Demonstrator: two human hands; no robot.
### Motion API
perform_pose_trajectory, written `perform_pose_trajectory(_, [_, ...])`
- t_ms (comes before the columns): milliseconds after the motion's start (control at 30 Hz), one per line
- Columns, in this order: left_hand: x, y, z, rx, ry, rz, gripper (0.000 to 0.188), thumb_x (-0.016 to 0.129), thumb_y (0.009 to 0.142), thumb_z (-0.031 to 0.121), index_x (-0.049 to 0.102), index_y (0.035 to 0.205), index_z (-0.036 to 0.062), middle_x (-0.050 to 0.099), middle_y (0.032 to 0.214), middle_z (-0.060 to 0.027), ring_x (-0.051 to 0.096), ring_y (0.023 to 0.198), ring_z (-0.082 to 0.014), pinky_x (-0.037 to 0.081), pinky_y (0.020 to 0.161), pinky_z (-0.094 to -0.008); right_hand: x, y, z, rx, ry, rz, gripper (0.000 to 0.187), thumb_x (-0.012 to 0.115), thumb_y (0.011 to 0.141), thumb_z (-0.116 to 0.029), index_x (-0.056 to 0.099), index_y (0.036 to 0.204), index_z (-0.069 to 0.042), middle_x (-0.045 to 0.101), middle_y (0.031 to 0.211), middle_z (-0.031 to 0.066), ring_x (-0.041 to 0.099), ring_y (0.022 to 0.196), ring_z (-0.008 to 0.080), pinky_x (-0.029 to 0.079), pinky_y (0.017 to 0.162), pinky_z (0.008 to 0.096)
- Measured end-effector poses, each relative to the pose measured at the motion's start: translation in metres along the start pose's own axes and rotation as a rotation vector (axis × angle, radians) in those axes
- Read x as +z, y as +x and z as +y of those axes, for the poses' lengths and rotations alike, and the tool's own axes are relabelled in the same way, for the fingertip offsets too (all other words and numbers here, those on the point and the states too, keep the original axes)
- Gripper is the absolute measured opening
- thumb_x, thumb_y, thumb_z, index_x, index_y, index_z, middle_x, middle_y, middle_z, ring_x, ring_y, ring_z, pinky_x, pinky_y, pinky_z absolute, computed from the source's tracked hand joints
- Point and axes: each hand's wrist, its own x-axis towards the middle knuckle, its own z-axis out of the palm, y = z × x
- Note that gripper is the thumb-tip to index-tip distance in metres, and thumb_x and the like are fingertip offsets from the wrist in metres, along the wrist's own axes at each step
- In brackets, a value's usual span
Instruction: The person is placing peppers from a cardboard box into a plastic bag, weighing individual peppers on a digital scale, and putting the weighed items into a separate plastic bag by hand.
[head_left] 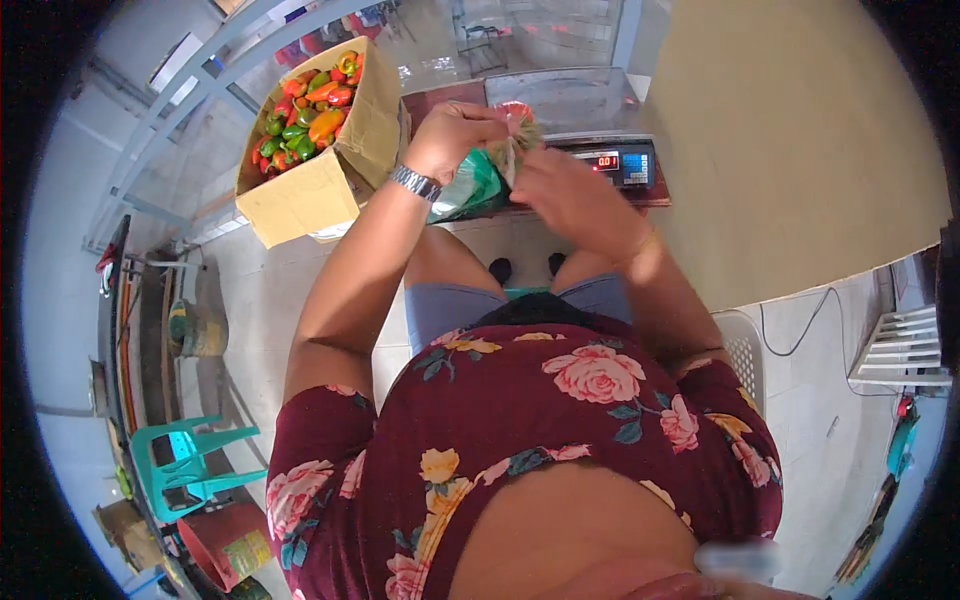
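Basically both hands pinch the gathered neck of a green plastic bag [468, 190]: left hand [455, 135] clenched on it from above, right hand [570, 195] gripping it from the side, fingers partly hidden. Bag hangs at the front edge of a digital scale [610, 160]. Cardboard box [300, 195] of red, orange, green peppers [305, 115] sits just left. Turquoise plastic chair [185, 465] well apart, lower left.

Glossy green plastic bag [470, 190] crinkling between the hands; matt brown cardboard box [300, 195] far left, shiny smooth peppers [305, 115] inside; metal wristwatch [415, 182] glinting; steel scale platform [560, 100] dull.
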Motion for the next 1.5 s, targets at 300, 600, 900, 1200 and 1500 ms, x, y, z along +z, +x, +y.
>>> perform_pose_trajectory(300, [-0.001, -0.011, -0.006, 0.175, 0.216, -0.067, 0.015, 0.066, 0.075, 0.002, 0.068, 0.089, -0.0005, 0.068, 0.081, -0.0069, 0.061, 0.069, -0.0094, 0.050, 0.064, -0.0223, -0.032, -0.006, 0.027, 0.238, -0.257, -0.175, 0.013, 0.052, 0.083, -0.015, 0.054, 0.083, -0.002, 0.053, 0.084, 0.0115, 0.052, 0.088, 0.0316, 0.043, 0.076, 0.0372])
perform_pose_trajectory(600, [0.034, -0.038, 0.034, 0.471, 0.050, -0.327, 0.015, 0.066, 0.075, -0.002, 0.066, 0.090, -0.0028, 0.065, 0.093, -0.0135, 0.063, 0.075, -0.0161, 0.050, 0.057, -0.0242, 0.015, -0.012, 0.077, 0.741, 1.449, 0.111, 0.025, 0.053, 0.089, -0.027, 0.056, 0.094, -0.003, 0.060, 0.098, 0.0088, 0.058, 0.084, 0.0149, 0.047, 0.076, 0.0297])
perform_pose_trajectory(900, [0.026, -0.010, 0.001, 0.180, -0.062, 0.092, 0.022, 0.066, 0.077, 0.011, 0.066, 0.096, -0.0005, 0.067, 0.085, -0.0071, 0.059, 0.069, -0.0080, 0.048, 0.056, -0.0208, 0.118, -0.026, 0.023, 0.584, 2.151, 0.155, 0.029, 0.045, 0.092, -0.037, 0.049, 0.083, -0.010, 0.053, 0.075, 0.0051, 0.053, 0.062, 0.0164, 0.045, 0.057, 0.0286])
perform_pose_trajectory(1200, [-0.018, -0.028, -0.019, 0.303, 0.361, -0.151, 0.013, 0.068, 0.076, 0.009, 0.069, 0.088, 0.0042, 0.066, 0.086, -0.0042, 0.060, 0.080, -0.0097, 0.047, 0.072, -0.0242, 0.015, -0.020, 0.046, 0.543, 0.434, -0.150, 0.023, 0.042, 0.095, -0.022, 0.052, 0.087, -0.003, 0.053, 0.085, 0.0043, 0.051, 0.080, 0.0135, 0.043, 0.070, 0.0257])
perform_pose_trajectory(1500, [0.027, -0.032, -0.009, 0.285, -0.437, -0.237, 0.015, 0.063, 0.072, -0.008, 0.063, 0.087, -0.0029, 0.063, 0.089, -0.0091, 0.059, 0.080, -0.0143, 0.047, 0.073, -0.0251, 0.038, -0.018, 0.072, 0.685, 1.733, 0.049, 0.021, 0.053, 0.090, -0.025, 0.058, 0.095, -0.006, 0.059, 0.087, 0.0027, 0.055, 0.078, 0.0113, 0.046, 0.069, 0.0231])
